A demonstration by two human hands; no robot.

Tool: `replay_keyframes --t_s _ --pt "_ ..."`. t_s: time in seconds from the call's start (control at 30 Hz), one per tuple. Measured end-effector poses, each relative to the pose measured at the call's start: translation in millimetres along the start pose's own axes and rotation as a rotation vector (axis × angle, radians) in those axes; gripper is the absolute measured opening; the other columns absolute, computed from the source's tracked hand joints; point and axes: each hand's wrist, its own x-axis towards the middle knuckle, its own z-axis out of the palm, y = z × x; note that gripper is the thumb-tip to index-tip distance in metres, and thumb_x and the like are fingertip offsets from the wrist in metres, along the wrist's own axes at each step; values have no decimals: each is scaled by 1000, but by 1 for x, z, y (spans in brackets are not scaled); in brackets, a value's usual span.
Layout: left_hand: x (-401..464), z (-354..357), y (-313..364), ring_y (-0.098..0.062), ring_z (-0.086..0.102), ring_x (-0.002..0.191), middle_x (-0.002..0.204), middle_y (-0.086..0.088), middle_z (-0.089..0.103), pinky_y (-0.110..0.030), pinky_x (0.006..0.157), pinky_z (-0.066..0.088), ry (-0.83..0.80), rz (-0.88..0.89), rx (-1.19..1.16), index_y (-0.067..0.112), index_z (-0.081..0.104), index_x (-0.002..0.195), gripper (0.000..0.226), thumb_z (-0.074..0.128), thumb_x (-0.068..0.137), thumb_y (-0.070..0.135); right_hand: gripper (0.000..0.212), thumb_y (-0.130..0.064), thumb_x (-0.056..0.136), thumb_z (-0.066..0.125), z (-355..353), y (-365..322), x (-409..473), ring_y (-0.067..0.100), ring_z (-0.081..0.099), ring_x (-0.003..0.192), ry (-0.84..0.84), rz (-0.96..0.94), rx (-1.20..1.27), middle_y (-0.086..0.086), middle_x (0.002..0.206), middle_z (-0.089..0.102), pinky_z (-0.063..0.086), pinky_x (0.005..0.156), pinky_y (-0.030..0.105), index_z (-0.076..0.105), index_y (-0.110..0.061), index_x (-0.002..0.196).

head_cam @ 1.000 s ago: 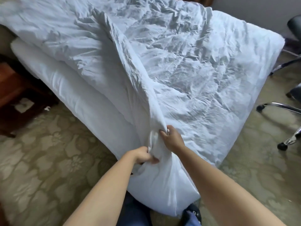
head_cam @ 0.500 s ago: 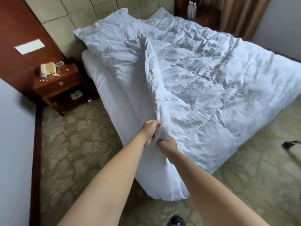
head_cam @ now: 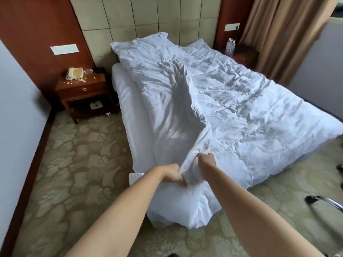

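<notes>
Two hands grip one duvet [head_cam: 232, 112] corner, close together | left hand [head_cam: 172, 176] nearer body, right hand [head_cam: 206, 161] just beyond | duvet lies ahead on bed [head_cam: 126, 101], long axis toward headboard [head_cam: 148, 25]

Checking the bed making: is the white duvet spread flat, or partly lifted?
Partly lifted. The left hand and right hand grip the duvet at its near corner, holding up a ridge; the rest lies spread and wrinkled.
</notes>
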Motion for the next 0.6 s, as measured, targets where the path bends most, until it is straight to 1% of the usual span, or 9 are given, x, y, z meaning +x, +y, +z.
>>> replay_keyframes --t_s 0.1,0.2,0.27,0.33,0.37,0.4,0.47,0.53,0.6 --pt "-14 43 28 -22 66 92 105 -9 69 -35 84 54 35 89 -121 10 66 109 47 77 67 27 38 -27 99 38 -20 23 -16 22 55 92 -157 11 -22 8 103 57 48 83 31 54 -3 123" --pt "-26 76 53 -21 66 87 91 -6 68 -27 74 53 72 176 -201 8 68 100 36 78 67 19 54 -50 97 36 -54 46 -26 26 62 97 -287 105 209 12 116 64 52 83 34 57 -7 123" --pt "-36 89 65 -19 60 76 77 -2 61 -23 61 47 84 180 -225 9 64 88 23 76 70 17 78 -75 80 40 -78 52 -29 26 65 97 -350 157 165 10 117 65 53 84 34 58 -14 126" --pt "-45 98 77 -21 59 75 80 -5 59 -27 62 46 65 193 -225 6 64 92 37 74 59 19 96 -87 55 52 -101 49 -30 27 67 100 -384 180 67 9 113 69 51 94 40 62 -18 121" --pt "-50 102 84 -21 58 73 83 -6 59 -28 61 45 53 197 -229 5 64 97 45 70 54 19 92 -84 53 59 -112 46 -31 28 68 99 -423 177 29 11 109 71 51 95 42 63 -17 117" --pt "-53 107 92 -20 56 73 85 -7 57 -27 59 42 23 188 -236 6 65 101 49 67 54 17 81 -74 61 66 -123 43 -34 29 69 95 -456 146 -7 13 104 71 52 92 40 63 -14 114" --pt "-52 120 104 -19 55 79 92 -6 57 -26 60 40 -41 159 -255 10 63 114 53 62 61 13 47 -36 73 74 -144 36 -39 28 66 77 -428 55 -150 16 86 68 53 75 33 62 -4 105" --pt "-47 137 110 -17 56 95 105 -1 59 -26 69 47 -116 131 -327 18 59 124 52 54 74 2 18 -9 75 64 -159 40 -34 26 54 63 -279 1 -315 15 72 55 44 57 27 57 0 89" --pt "-40 157 116 -17 57 110 117 1 62 -31 81 52 -158 103 -467 23 60 123 58 43 78 -10 6 -1 80 53 -176 46 -27 24 49 62 -222 -13 -325 13 69 47 38 54 27 51 -1 85"
